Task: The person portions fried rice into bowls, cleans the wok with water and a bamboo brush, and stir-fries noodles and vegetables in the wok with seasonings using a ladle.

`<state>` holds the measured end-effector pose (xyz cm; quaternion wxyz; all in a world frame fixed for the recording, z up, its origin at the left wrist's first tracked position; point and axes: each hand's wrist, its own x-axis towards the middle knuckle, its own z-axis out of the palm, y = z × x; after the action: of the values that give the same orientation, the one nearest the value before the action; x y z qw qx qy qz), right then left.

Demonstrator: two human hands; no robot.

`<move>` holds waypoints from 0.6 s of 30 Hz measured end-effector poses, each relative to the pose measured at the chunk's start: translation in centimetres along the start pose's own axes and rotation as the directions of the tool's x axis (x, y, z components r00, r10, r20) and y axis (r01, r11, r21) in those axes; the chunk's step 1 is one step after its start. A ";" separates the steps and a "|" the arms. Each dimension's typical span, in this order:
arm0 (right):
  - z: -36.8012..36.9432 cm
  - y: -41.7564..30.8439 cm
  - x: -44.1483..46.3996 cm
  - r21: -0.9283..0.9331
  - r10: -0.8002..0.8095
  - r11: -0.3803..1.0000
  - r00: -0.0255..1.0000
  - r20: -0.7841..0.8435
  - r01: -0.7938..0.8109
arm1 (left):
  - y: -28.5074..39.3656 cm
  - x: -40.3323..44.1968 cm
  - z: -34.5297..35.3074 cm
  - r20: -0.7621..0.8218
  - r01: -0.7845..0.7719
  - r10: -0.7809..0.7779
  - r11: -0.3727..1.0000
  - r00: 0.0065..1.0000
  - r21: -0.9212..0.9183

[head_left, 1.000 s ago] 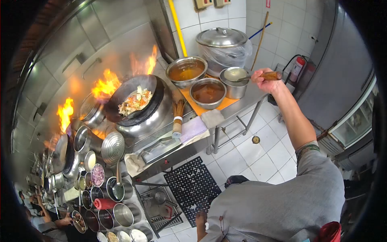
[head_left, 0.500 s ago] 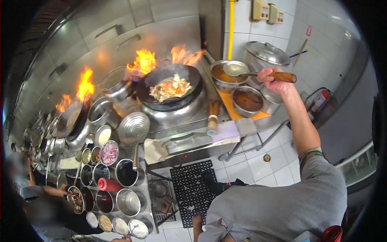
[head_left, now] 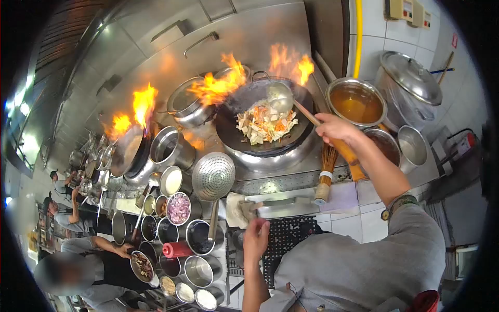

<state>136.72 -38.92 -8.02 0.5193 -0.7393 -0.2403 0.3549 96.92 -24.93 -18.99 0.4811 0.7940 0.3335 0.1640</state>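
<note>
Right fingers [head_left: 323, 131] clamped on round metal ladle [head_left: 280, 99]; left fingers [head_left: 253, 229] apart near crumpled cloth [head_left: 236, 210].

I see a red plastic bottle [head_left: 177, 249], smooth-looking. The round silver metal lid [head_left: 411, 78] looks glossy.

Grey short-sleeved shirt [head_left: 358, 260] with dark, multicoloured patterned sleeve trim [head_left: 401, 204].

The dark, round wok [head_left: 227, 130] sits open side up, holding a heap of chopped pale and orange vegetables [head_left: 265, 125]. The metal ladle [head_left: 279, 98] has its round bowl at the heap's far right side, its long handle slanting near and right.
</note>
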 end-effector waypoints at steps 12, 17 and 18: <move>5.2 -1.6 3.4 -0.718 -0.218 0.634 0.957 0.190 0.286 | 6.1 24.4 7.2 0.189 -0.553 0.567 0.586 0.802 0.592; 3.6 -1.7 -4.2 -0.815 -0.097 0.573 0.995 0.038 0.087 | 10.1 18.8 4.5 0.036 -0.662 0.751 0.556 0.659 0.503; 3.3 0.7 -3.3 -0.767 -0.344 0.604 0.939 -0.007 0.215 | 8.9 21.0 5.1 0.022 -0.705 0.834 0.452 0.551 0.547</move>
<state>132.04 -39.56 -8.45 0.2296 -0.8656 -0.4381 0.0783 118.41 -16.69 -14.95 0.0848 0.9239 0.0212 0.3725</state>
